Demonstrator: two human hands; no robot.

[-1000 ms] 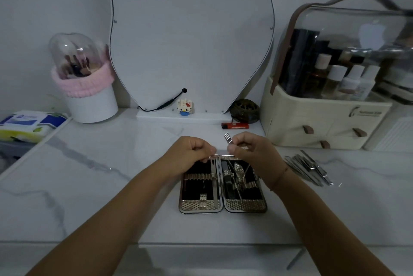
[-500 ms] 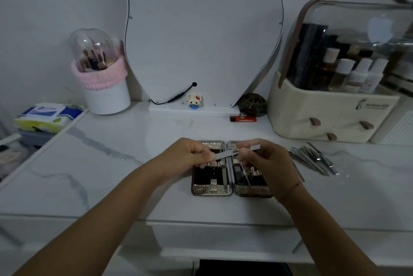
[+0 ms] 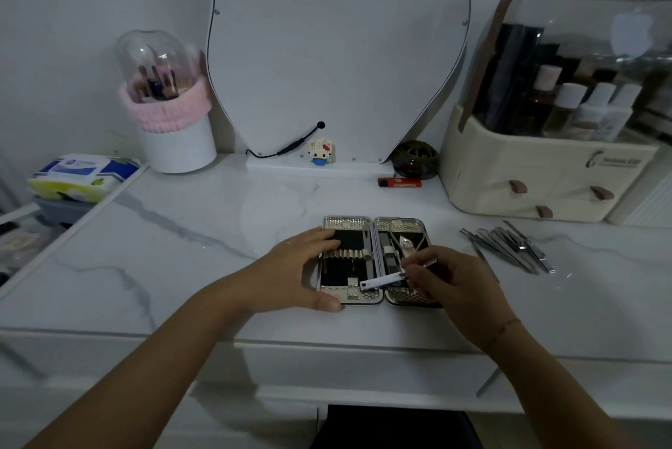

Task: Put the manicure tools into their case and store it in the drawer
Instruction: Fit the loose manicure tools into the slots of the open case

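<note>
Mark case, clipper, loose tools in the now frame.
case (image 3: pixel 345 222): head view, far rim of left half.
clipper (image 3: pixel 380 281): head view, bright flat arm over the case.
loose tools (image 3: pixel 509 248): head view, middle of the pile.

Both bare forearms reach in over the near edge of the surface, angling toward its middle; the left grip (image 3: pixel 291 274) lies flat, palm down, fingers straight, thumb splayed along the near side; the right grip (image 3: pixel 458 285) is curled, knuckles up, thumb and fingertips pinching a nail clipper (image 3: pixel 381 280) by one end.
</note>
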